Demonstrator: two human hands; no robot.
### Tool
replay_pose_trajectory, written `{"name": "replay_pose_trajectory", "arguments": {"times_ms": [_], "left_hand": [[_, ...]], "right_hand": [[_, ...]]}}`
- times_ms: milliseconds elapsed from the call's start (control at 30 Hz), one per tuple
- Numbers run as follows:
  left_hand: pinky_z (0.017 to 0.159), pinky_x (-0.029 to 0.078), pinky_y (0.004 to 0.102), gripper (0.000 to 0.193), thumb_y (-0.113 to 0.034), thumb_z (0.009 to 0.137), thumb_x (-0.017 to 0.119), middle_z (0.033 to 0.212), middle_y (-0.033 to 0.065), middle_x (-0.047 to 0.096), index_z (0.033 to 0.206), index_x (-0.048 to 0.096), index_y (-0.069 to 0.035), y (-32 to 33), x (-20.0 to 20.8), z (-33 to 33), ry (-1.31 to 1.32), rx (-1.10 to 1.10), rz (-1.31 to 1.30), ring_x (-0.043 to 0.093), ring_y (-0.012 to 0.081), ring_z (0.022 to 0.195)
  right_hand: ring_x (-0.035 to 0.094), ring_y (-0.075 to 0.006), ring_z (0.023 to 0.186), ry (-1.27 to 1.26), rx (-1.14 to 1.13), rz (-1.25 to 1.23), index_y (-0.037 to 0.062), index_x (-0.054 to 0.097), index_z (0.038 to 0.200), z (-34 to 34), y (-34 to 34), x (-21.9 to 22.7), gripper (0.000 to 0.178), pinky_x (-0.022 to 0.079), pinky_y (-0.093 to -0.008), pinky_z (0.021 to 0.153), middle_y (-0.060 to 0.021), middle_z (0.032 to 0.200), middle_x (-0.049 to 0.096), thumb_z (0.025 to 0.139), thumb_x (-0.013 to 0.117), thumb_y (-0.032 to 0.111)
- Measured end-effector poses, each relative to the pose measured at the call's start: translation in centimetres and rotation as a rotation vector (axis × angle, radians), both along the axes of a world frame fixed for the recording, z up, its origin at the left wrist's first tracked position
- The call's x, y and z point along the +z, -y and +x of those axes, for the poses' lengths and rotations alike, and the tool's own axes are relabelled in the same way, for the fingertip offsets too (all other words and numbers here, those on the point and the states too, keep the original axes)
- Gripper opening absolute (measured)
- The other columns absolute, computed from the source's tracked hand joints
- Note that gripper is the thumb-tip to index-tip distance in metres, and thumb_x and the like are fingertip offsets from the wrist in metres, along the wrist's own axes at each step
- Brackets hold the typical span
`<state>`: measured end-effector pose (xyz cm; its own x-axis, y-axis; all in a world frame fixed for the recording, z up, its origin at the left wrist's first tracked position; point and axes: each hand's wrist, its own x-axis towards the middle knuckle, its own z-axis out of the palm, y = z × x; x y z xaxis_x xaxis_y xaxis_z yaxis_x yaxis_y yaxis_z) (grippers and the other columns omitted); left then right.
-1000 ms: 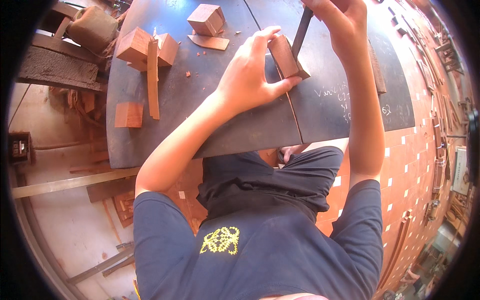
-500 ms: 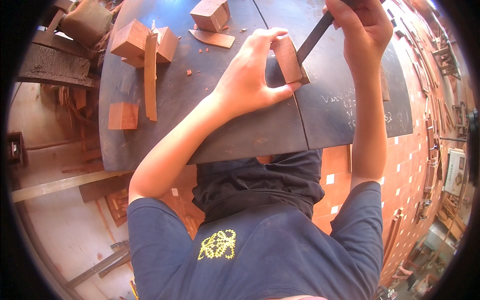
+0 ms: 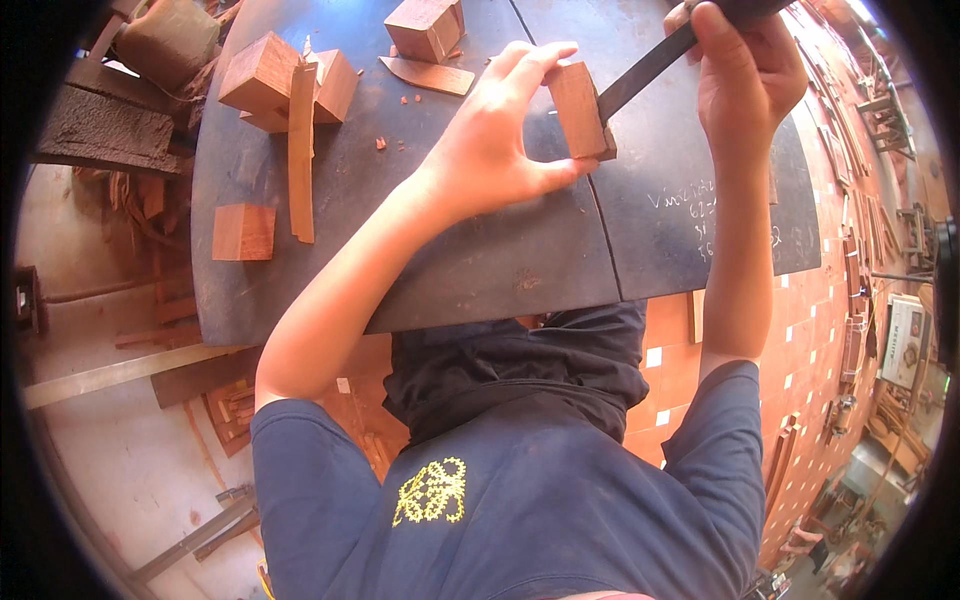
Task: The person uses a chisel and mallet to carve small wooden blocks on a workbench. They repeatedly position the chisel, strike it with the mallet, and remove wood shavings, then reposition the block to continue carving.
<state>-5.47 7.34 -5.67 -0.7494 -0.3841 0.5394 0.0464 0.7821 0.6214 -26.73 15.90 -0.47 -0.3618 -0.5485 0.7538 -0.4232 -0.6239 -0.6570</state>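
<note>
My left hand (image 3: 490,150) grips a small reddish-brown wooden block (image 3: 580,115) between the thumb at its near end and the fingers at its far end. The block stands tilted over the dark tabletop. Up at the top right, my right hand (image 3: 750,75) is closed round a dark flat-bladed tool (image 3: 645,72). Its blade slants down to the left and its tip meets the right side of the block. The tool's upper end is partly hidden by my fingers and cut off by the picture's edge.
On the dark table (image 3: 450,280) lie several wooden blocks (image 3: 425,30), a curved offcut (image 3: 425,76), and a long thin wooden strip (image 3: 302,160) leaning on blocks. A lone wooden cube (image 3: 243,232) sits near the left edge. Chalk writing marks the right part. Wood pieces fill the room's sides.
My right hand has shifted right and slightly down, and the blade now lies at a flatter slant. The block in my left hand has turned a little, showing more of its broad face.
</note>
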Motion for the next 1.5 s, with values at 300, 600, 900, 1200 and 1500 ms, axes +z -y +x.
{"name": "replay_pose_trajectory", "arguments": {"times_ms": [300,600,900,1200,1500], "left_hand": [[0.109,0.044,0.0405,0.085,-0.026,0.069,0.087,0.132,0.0151,0.058,0.143,0.050,-0.007,1.3,0.1,0.8,-0.018,0.083,0.028,0.057,0.0277,0.121],[0.111,0.042,0.0422,0.089,-0.028,0.073,0.085,0.135,0.0168,0.057,0.148,0.042,-0.008,3.1,-1.1,1.5,0.040,0.061,0.009,0.055,0.0282,0.125],[0.110,0.041,0.0418,0.091,-0.032,0.073,0.088,0.134,0.0139,0.061,0.148,0.042,-0.009,3.1,-0.8,1.5,0.039,0.043,0.063,0.056,0.0266,0.126],[0.101,0.048,0.0411,0.098,-0.038,0.065,0.092,0.120,0.0079,0.065,0.146,0.045,-0.012,4.7,0.4,2.8,-0.102,0.166,0.033,0.060,0.0273,0.113],[0.100,0.048,0.0417,0.108,-0.041,0.064,0.094,0.124,0.0094,0.066,0.150,0.037,-0.013,5.5,-0.4,2.7,-0.094,0.141,-0.020,0.062,0.0284,0.112]], "right_hand": [[0.059,-0.0114,0.068,0.232,0.019,0.027,-0.0051,0.064,0.114,-0.3,1.7,-0.1,0.030,0.044,-0.0243,0.058,-0.0043,0.087,0.064,0.092,0.070,0.016],[0.060,-0.0176,0.071,0.470,0.136,0.207,-0.0014,0.063,0.104,-1.6,1.7,-0.7,0.028,0.051,-0.0304,0.059,-0.0078,0.082,0.061,0.091,0.060,0.023],[0.069,-0.0271,0.085,0.508,0.286,0.219,-0.0044,0.060,0.119,-8.5,1.2,-1.7,0.038,0.054,-0.0413,0.071,-0.0195,0.100,0.071,0.101,0.050,0.028],[0.070,-0.0277,0.083,0.578,0.134,0.384,-0.0057,0.066,0.119,-9.0,2.6,-3.0,0.037,0.052,-0.0382,0.069,-0.0187,0.096,0.071,0.095,0.063,0.022],[0.066,-0.0241,0.081,0.650,0.031,0.374,-0.0026,0.065,0.111,-9.9,1.8,-2.4,0.030,0.050,-0.0354,0.066,-0.0126,0.090,0.065,0.092,0.067,0.020]]}}
